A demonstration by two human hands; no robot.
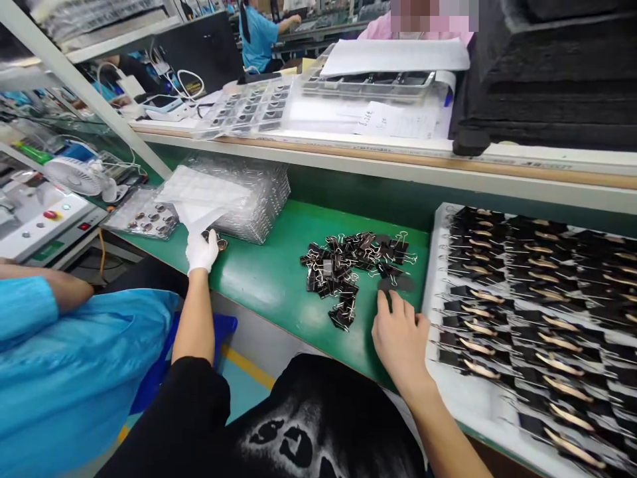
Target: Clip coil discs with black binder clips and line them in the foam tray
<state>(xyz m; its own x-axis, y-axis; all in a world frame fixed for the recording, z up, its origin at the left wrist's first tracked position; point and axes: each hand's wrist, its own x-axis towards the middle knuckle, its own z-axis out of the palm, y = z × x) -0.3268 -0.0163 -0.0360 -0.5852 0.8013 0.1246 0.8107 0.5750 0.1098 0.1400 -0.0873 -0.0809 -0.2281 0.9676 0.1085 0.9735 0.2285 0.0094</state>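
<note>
My left hand [202,251], in a white glove, is closed at the table's left front edge. At its fingertips is a small dark, gold-rimmed part [221,244], seemingly held. A white sheet [204,192] lies just beyond that hand, over a stack of clear plastic trays [263,206]. My bare right hand [402,332] reaches over the green table with fingers spread. Its fingertips are at a flat dark oval piece [404,284], and whether they press on it is unclear. Beside it lies a heap of black binder clips [338,265] with silver handles.
At right, a white tray [435,332] bears rows of black clips gripping curved pieces. A clear tray of small metallic parts [149,219] sits at far left. Above the table runs a shelf edge [348,154] with papers and black foam [547,86]. A blue-clothed person [74,358] sits close at left.
</note>
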